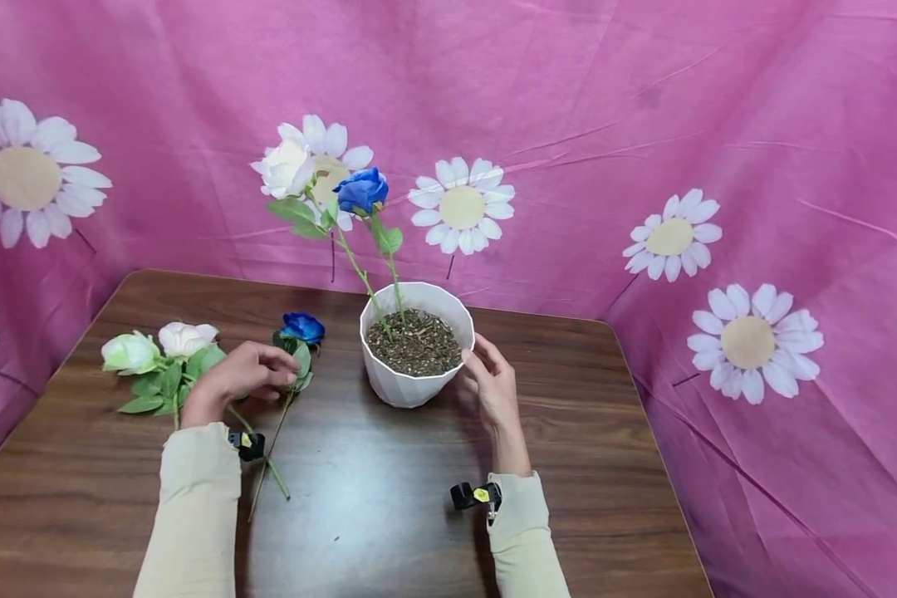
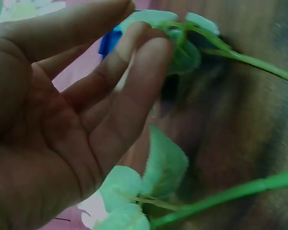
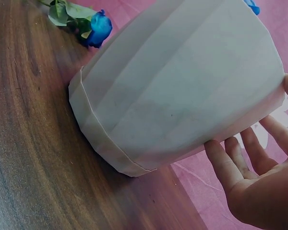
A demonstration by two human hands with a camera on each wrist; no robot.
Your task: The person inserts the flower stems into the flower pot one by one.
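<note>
A white faceted flower pot (image 1: 411,386) filled with dark soil (image 1: 422,345) stands on the table. A white rose (image 1: 286,169) and a blue rose (image 1: 362,191) rise upright from it, leaning slightly left. My right hand (image 1: 493,386) touches the pot's right side, fingertips on the wall and thumb near the rim. On the table lies another blue rose (image 1: 302,327); over its leaves hovers my left hand (image 1: 250,371), fingers loosely bent. In the left wrist view, the fingertips (image 2: 156,48) are beside the leaves, with no grip visible. Whether they touch is unclear.
Left of my left hand lie two pale roses, one greenish white (image 1: 130,352) and one white (image 1: 187,339), partly hidden by the hand. Their stems cross near the blue rose's stem (image 1: 269,457). A pink cloth (image 1: 568,100) with printed daisies hangs behind the wooden table (image 1: 583,498).
</note>
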